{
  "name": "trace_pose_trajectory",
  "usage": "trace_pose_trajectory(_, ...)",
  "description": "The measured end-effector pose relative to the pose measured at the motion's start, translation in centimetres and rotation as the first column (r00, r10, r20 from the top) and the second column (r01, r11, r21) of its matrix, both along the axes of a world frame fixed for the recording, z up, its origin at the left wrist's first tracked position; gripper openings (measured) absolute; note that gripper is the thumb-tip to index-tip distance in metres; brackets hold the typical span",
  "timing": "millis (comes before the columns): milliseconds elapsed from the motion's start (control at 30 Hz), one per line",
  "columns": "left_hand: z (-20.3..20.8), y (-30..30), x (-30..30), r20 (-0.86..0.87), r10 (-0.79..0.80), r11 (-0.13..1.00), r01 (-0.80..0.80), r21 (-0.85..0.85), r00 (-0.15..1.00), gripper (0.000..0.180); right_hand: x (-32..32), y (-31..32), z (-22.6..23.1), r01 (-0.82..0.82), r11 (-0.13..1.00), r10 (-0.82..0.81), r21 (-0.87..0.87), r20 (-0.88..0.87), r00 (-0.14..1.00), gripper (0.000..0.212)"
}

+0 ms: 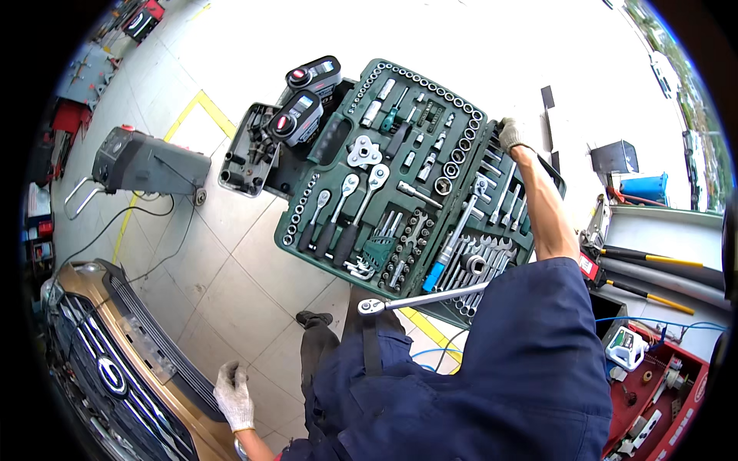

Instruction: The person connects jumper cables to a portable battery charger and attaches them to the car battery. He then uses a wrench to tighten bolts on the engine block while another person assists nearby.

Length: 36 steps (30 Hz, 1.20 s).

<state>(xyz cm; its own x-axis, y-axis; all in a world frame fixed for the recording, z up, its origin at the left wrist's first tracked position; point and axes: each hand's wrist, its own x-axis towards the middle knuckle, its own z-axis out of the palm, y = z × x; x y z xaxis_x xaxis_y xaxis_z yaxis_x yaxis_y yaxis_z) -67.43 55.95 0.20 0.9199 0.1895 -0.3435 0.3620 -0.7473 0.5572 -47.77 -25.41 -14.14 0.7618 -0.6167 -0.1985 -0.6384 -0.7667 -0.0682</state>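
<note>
A dark green tool case [307, 250] lies opened out in front of me, with sockets, ratchets and spanners in its moulded slots. My right hand [511, 135], in a pale work glove, is at the far right part of the case; its fingers are curled, and what they grip is hidden. Down at the lower left hangs my left hand [234, 398], gloved too, fingers loosely bent and apart, with nothing visible in it. It is beside a car's front bumper [201, 430]. A long chrome ratchet wrench [430, 297] passes beneath my right sleeve. A blue-gripped wrench [453, 244] lies across the case.
Two battery power tools [296, 119] and a tray of sockets [250, 150] sit beyond the case's left side. A grey wheeled machine [157, 163] with trailing cable stands left. At right are a red tool tray [676, 415], a white bottle [626, 349] and a blue bin [644, 188].
</note>
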Motion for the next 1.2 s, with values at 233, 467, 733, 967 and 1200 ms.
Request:
trace_pose_trajectory(233, -5.0, 5.7, -10.0, -0.090, 0.192, 0.981, -0.192, 0.008, 0.977, 0.024, -13.4, 18.2, 11.6, -0.492, 0.860, 0.381, 0.132, 0.475, 0.793, 0.019)
trace_pose_trajectory(467, -5.0, 8.9, -11.8, -0.106, 0.118, 0.993, -0.120, -0.015, 0.987, 0.030, -29.8, 29.7, 5.3, -0.640, 0.767, 0.636, 0.054, 0.079, 0.768, 0.032)
trace_pose_trajectory(733, -9.1, 19.3, -21.2, 0.150, 0.213, 0.977, -0.207, -0.052, 0.966, 0.028, -30.8, 29.6, 3.3, -0.727, 0.678, 0.733, -0.109, 0.019, 0.680, 0.019)
trace_pose_trajectory(967, -15.9, 21.7, -34.3, -0.127, 0.399, 0.917, -0.398, 0.027, 0.908, 0.029, -35.4, 47.4, 12.2, -0.592, 0.757, 0.651, 0.276, -0.238, 0.721, 0.037)
trace_pose_trajectory(1200, -16.1, 19.4, -40.9, -0.381, 0.396, 0.864, -0.480, -0.155, 0.836, 0.030, -41.6, 49.1, 0.6, 0.186, 0.843, 0.212, 0.505, -0.630, 0.747, 0.044)
